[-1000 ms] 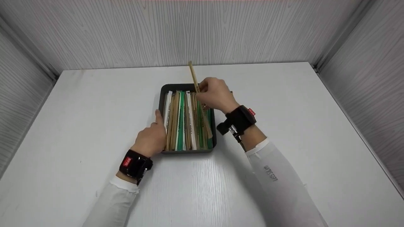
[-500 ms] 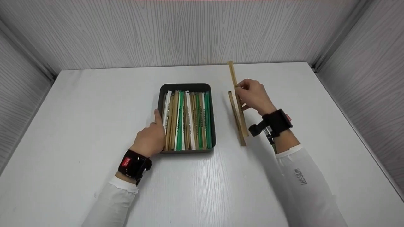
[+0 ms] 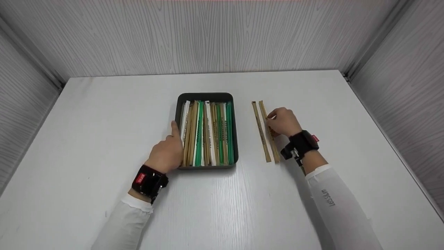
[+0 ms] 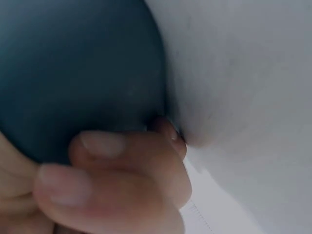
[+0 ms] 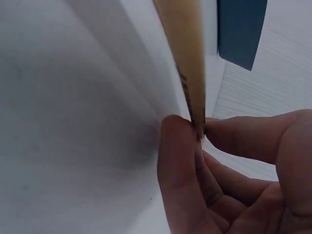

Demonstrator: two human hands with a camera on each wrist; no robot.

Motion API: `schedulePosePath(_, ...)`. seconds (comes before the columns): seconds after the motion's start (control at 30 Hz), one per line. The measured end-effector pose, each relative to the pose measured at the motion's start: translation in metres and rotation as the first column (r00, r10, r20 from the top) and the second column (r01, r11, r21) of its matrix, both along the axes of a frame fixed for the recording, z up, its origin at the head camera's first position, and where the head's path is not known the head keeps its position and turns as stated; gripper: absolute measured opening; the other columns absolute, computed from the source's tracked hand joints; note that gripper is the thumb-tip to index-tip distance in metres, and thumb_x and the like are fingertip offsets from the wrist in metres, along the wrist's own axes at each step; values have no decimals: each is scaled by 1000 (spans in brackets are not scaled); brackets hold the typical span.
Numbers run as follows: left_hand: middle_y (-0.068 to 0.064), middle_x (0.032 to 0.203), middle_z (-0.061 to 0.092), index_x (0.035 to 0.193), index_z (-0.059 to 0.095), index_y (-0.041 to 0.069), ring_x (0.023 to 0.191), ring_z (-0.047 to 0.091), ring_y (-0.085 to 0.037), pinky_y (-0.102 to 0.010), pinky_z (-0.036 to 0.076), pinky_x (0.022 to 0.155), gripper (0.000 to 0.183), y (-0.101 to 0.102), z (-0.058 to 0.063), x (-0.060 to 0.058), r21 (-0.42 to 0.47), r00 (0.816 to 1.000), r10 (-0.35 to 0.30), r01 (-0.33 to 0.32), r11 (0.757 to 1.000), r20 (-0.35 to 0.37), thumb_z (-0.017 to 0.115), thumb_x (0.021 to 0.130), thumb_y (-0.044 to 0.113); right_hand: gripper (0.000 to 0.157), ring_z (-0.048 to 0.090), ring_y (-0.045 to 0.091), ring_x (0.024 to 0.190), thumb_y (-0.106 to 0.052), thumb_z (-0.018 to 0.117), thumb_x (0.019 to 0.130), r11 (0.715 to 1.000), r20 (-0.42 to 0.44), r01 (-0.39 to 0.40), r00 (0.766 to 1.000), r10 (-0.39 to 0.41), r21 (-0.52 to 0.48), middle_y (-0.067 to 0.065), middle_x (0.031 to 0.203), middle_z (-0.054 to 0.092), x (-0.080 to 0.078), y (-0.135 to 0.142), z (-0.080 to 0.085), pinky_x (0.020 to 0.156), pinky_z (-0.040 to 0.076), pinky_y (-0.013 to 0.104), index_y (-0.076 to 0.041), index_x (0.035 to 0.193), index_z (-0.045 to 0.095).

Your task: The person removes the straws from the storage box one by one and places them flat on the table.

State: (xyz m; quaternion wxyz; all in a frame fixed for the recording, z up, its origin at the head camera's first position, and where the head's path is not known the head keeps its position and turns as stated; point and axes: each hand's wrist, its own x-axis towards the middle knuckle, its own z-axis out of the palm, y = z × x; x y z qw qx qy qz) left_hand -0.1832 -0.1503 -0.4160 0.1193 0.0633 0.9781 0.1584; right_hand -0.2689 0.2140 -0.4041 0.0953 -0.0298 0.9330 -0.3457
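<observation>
A dark grey rectangular tray (image 3: 207,167) stands mid-table in the head view. It holds a row of thin paper-wrapped sticks (image 3: 198,133) in brown, green and white. At the tray's left side, my left hand (image 3: 165,152) steadies it, index finger straight along the wall. The left wrist view shows its other fingers (image 4: 126,170) curled against the tray. To the right of the tray, my right hand (image 3: 284,121) pinches a brown paper-wrapped stick (image 3: 274,147) between thumb and fingers, low over the table. Another brown paper-wrapped stick (image 3: 261,132) lies just left of it, almost parallel.
The white table (image 3: 104,121) extends around the tray on all sides. Wood-grain panels (image 3: 215,38) rise at the back and at both sides.
My right hand has carried a brown stick from above the tray rightward, then lowered it beside the stick lying there. My left hand and the tray have stayed in place.
</observation>
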Motion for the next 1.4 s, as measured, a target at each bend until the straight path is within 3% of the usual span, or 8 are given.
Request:
schedulePosePath(0.33,-34,106,63,158,-5,-16,64,62,-32,-44,52,54,89,4,0,1,-5,1000,-6,6,1000,-26,55,94,-3,28,67,17,62,-7,62,97,996,-98,11,995,-2,91,26,100,74,-1,-3,-10,55,50,24,10,116,71)
schedulePosePath(0.73,-37,115,62,159,-9,-13,67,62,-32,-43,51,56,88,5,2,0,3,1000,0,0,1000,-4,53,97,-1,29,69,22,70,-7,61,97,996,-85,25,996,-17,91,24,101,73,0,-7,-4,58,53,26,11,118,70)
schedulePosePath(0.83,-36,114,62,159,-9,-13,66,62,-32,-43,51,56,88,5,2,0,5,1000,0,0,1000,-5,52,97,-2,33,70,24,74,-7,59,98,996,-84,26,996,-18,88,25,106,72,0,-10,2,60,53,28,11,124,67)
schedulePosePath(1.0,-36,112,63,159,-8,-13,65,62,-32,-42,50,55,86,4,2,0,15,1000,1,0,1000,-14,51,97,-2,35,67,24,77,-9,61,98,997,-174,13,985,1,76,21,106,71,2,-25,20,62,52,30,7,128,66)
schedulePosePath(1.1,-35,111,63,159,-7,-14,63,61,-31,-41,49,53,85,4,1,1,14,1000,-4,4,1000,-20,51,97,-2,32,66,23,76,-12,63,99,998,-233,-18,972,31,57,18,103,71,4,-46,36,62,52,30,5,127,67)
schedulePosePath(1.27,-32,103,64,158,-5,-16,60,60,-29,-40,48,51,85,5,0,1,-3,999,-15,15,1000,-31,52,97,-3,32,69,21,71,-13,63,100,994,-255,-107,960,112,32,14,103,71,7,-91,60,59,55,29,2,128,67)
schedulePosePath(1.4,-33,105,64,158,-6,-15,62,60,-30,-41,49,52,85,6,-1,0,-4,999,-14,14,1000,-31,52,97,-3,31,67,22,81,-12,62,100,983,-263,-173,947,183,59,14,107,72,7,-124,69,69,55,34,3,126,68)
